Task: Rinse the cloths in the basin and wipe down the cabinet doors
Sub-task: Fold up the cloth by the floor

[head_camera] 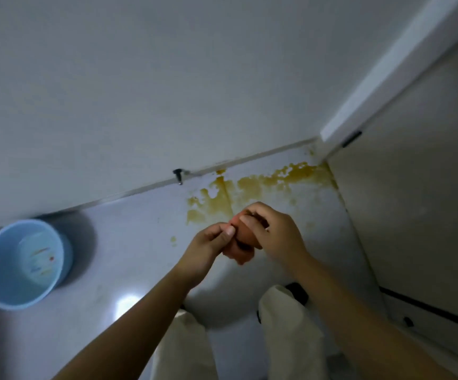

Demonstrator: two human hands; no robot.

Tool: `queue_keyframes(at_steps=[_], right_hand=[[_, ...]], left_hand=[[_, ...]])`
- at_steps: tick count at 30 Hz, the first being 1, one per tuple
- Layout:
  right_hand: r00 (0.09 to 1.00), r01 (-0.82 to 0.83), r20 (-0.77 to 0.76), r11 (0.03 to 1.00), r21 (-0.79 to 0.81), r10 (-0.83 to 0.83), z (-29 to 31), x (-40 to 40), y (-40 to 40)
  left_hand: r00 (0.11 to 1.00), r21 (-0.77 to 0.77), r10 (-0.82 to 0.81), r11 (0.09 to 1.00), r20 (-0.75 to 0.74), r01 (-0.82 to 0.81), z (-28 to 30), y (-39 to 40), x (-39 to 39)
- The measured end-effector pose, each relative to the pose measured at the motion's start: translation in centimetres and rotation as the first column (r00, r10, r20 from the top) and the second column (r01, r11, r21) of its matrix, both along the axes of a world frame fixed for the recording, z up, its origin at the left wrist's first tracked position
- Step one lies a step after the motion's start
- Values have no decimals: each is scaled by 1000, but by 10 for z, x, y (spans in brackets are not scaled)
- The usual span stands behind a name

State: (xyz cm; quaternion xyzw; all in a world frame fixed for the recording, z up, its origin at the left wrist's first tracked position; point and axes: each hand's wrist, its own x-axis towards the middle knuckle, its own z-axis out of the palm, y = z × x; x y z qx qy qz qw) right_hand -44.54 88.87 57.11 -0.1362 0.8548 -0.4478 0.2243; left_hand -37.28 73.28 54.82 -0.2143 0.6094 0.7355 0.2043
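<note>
A bunched orange cloth [243, 246] is gripped between the left hand [208, 249] and the right hand [273, 234], fingers curled round it, above the stained floor [249, 185]. It is judged soft, light and probably damp, best held by its bulk. The blue basin [24, 263] stands well apart.

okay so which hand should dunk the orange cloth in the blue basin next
Left, probably. The blue basin sits far to the left, nearer the left hand. Both hands grip the orange cloth; the right hand would have to cross over.
</note>
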Motion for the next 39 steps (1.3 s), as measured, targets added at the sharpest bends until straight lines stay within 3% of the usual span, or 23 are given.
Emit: queue_keyframes(at_steps=[8, 15, 21, 27, 32, 35, 39], right_hand=[[992, -125, -4, 992, 19, 125, 8, 93, -247], [970, -236, 73, 971, 30, 234, -9, 149, -412], [978, -205, 57, 974, 92, 201, -46, 145, -510], [962, -261, 113, 955, 139, 247, -124, 160, -590], [945, -285, 224, 938, 196, 240, -199, 194, -638], [919, -291, 331, 934, 206, 214, -249, 223, -658], [911, -199, 405, 943, 266, 78, -341, 277, -688]], left_hand=[[968, -29, 252, 967, 13, -251, 2, -218, 121], [943, -34, 302, 953, 140, -300, -27, -365, 203], [824, -91, 509, 859, 247, -504, -63, -456, 241], [701, -125, 652, 752, 288, -648, -120, -538, 259], [644, -155, 684, 717, 342, -679, -187, -589, 273], [667, -194, 635, 764, 389, -615, -234, -621, 287], [778, -340, 440, 889, 448, -307, -328, -676, 320]])
